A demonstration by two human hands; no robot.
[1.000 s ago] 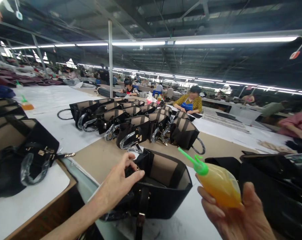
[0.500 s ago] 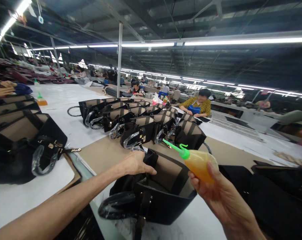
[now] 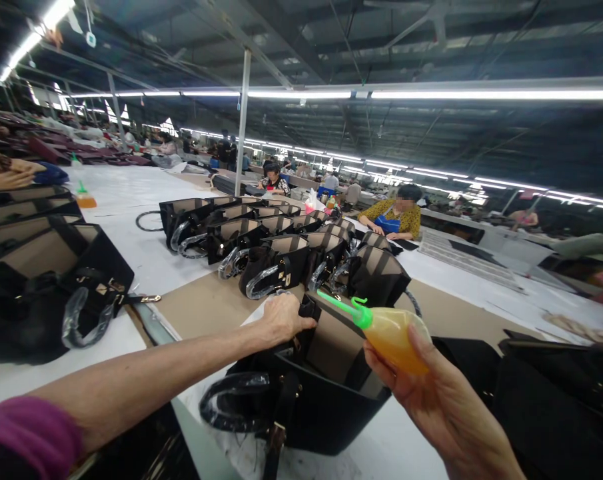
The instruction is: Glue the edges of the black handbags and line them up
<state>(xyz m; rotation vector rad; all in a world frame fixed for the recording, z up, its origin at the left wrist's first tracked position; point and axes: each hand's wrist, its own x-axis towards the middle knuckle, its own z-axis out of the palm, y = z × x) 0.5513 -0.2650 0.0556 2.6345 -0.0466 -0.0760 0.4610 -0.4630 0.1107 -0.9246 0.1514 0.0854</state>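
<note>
Right in front of me a black handbag (image 3: 336, 413) stands with its mouth up, showing a beige lining. Its handle (image 3: 234, 403) is wrapped in clear plastic and hangs over the near left side. My left hand (image 3: 284, 319) is closed on the bag's far left rim, thumb toward the inside. In my right hand (image 3: 416, 373) is a squeeze bottle (image 3: 394, 333) of amber liquid with a green nozzle. The bottle lies tilted almost level over the bag's opening, its tip pointing left, close to the rim beside my left hand.
Several similar handbags (image 3: 276, 257) stand in rows on the table beyond, and more (image 3: 46, 287) at the left. Black bag pieces (image 3: 556, 393) lie at right. Another amber bottle (image 3: 85, 198) stands at far left. A co-worker (image 3: 394, 217) sits across the table.
The bottle and my right hand have shifted slightly left and down, bringing the nozzle nearer the rim. My left hand has turned a little and stays on the bag.
</note>
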